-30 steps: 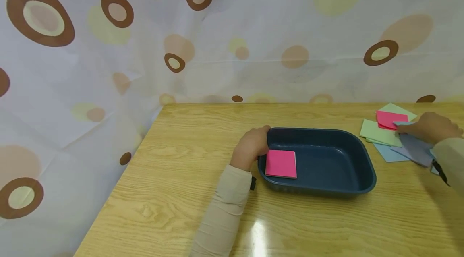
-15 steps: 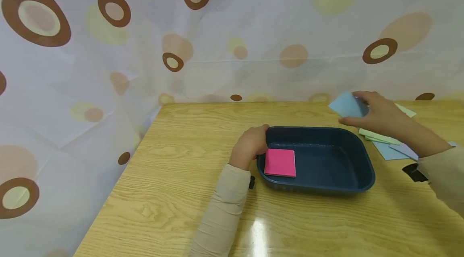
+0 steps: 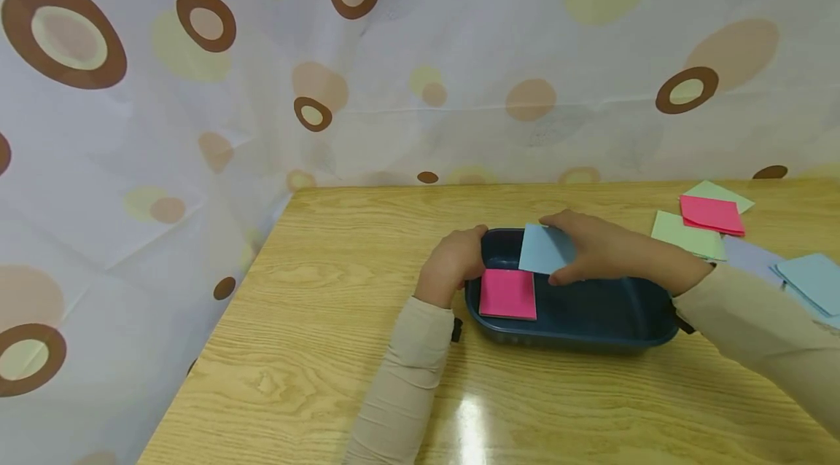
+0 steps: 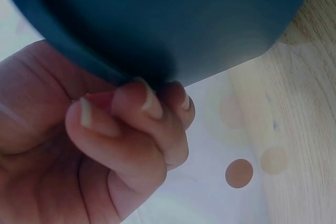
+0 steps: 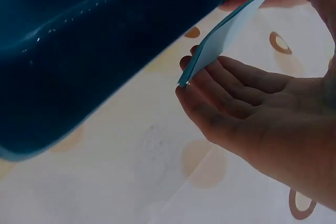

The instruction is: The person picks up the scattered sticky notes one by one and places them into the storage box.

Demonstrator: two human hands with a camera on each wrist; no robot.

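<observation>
My left hand [image 3: 453,261] grips the left rim of a dark blue plastic basin [image 3: 597,315] standing on the wooden table. In the left wrist view, curled fingers [image 4: 126,156] meet the basin's outer wall. A square pad of pink sticky notes [image 3: 508,295] lies in the basin's left front corner. Over the basin, behind the pink pad, my right hand [image 3: 607,250] holds a thin stack of light blue sticky notes [image 3: 545,250] by its edges between thumb and fingers. The right wrist view shows the stack [image 5: 223,40] slightly bowed, with fingertips along one edge.
Loose sticky notes lie spread at the table's right: green notes [image 3: 689,234], pink notes [image 3: 712,214], purple notes [image 3: 748,257] and light blue notes [image 3: 814,283]. A patterned curtain [image 3: 407,137] hangs along the table's back and left edges.
My right hand has picked up the light blue notes from the spread at the right and carried them left, over the basin. The left hand has stayed at the rim.
</observation>
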